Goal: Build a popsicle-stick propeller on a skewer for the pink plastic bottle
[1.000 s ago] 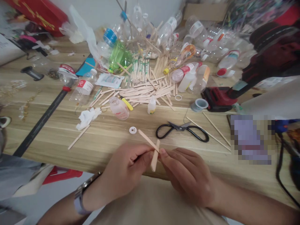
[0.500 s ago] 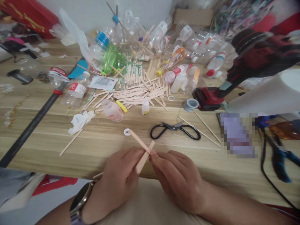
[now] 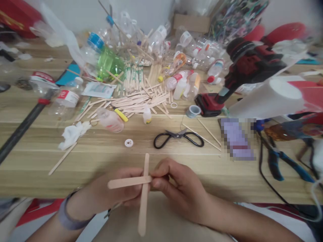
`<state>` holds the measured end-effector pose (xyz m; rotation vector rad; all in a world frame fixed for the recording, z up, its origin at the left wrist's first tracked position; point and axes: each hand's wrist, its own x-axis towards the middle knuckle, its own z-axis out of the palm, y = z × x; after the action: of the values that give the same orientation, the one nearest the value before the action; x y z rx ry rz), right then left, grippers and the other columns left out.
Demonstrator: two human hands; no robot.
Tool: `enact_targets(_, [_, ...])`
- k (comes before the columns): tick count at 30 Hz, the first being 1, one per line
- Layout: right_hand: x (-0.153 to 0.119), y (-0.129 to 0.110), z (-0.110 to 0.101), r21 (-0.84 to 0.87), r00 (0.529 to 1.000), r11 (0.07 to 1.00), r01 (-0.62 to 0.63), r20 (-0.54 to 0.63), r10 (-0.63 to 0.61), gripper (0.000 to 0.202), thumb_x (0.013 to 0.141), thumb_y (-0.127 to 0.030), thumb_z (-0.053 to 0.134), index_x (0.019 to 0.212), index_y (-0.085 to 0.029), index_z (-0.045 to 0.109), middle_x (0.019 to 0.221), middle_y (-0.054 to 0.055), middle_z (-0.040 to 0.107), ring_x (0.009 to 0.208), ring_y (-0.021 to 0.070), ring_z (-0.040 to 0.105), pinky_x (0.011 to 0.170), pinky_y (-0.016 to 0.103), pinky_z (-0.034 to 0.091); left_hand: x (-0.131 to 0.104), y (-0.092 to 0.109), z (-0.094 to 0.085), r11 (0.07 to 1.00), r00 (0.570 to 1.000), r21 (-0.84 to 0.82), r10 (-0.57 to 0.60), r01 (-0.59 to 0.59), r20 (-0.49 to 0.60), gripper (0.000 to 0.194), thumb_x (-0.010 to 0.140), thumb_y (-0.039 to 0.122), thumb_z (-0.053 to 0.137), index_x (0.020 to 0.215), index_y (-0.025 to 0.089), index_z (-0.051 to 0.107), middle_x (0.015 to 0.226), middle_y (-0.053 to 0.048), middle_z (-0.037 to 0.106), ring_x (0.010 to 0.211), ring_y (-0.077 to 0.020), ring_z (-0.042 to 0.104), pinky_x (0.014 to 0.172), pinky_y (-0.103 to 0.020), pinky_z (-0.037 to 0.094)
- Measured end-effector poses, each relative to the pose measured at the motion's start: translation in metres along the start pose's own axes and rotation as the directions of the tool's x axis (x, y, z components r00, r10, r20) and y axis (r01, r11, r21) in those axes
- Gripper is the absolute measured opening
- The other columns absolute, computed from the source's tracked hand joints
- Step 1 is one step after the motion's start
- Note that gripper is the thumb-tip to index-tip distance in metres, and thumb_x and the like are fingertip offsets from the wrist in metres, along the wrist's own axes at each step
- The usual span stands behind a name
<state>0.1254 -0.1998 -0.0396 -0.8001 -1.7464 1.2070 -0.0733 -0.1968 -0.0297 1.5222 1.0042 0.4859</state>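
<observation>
Two flat wooden sticks cross each other between my hands. One stick (image 3: 142, 211) points away from me, and the other stick (image 3: 121, 182) lies across it, near its middle. My right hand (image 3: 179, 188) pinches the right end of the crosswise stick between thumb and fingers. Behind the sticks, my left hand (image 3: 118, 188) is closed around the crossing, its fingertips partly hidden. A white cap (image 3: 129, 143) lies on the table beyond my hands, with black-handled scissors (image 3: 178, 135) to its right. Further back stands a small glue bottle (image 3: 147, 115).
A pile of loose sticks (image 3: 141, 101) covers the middle of the table (image 3: 101, 168), with plastic bottles behind. A cordless drill (image 3: 242, 67), a white roll (image 3: 267, 97), a phone (image 3: 237, 138) and pliers (image 3: 276, 161) are at the right. A dark bar (image 3: 22, 131) lies left.
The crossed sticks have turned, one now pointing away from me and the other lying crosswise. My left hand has rolled over behind them. The view has shifted right.
</observation>
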Motion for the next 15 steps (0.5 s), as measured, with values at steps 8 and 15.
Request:
enact_targets(8, [-0.002,0.006,0.002,0.08,0.998,0.996,-0.035,0.059,0.03,0.011,0.092,-0.014,0.055,0.084,-0.021,0.054,0.073,-0.005,0.06,0.064,0.007,0.055,0.059,0.017,0.046,-0.007,0.022,-0.01,0.989,0.954,-0.066,-0.107,0.13,0.279,0.016,0.091,0.03,0.046,0.081,0.023,0.056,0.073,0.003,0.053,0.063,-0.0127,0.047,0.057,-0.022,0.039])
enact_targets(15, [-0.011,0.003,0.006,0.021,0.996,0.997,-0.068,0.053,0.067,0.014,0.092,-0.013,0.053,0.08,-0.022,0.051,0.071,-0.005,0.057,0.062,0.0077,0.052,0.057,0.018,0.044,-0.01,0.023,-0.006,0.998,0.972,0.049,-0.053,0.043,0.229,0.018,0.095,0.029,0.044,0.087,0.02,0.057,0.076,0.004,0.053,0.068,-0.0115,0.048,0.062,-0.019,0.039])
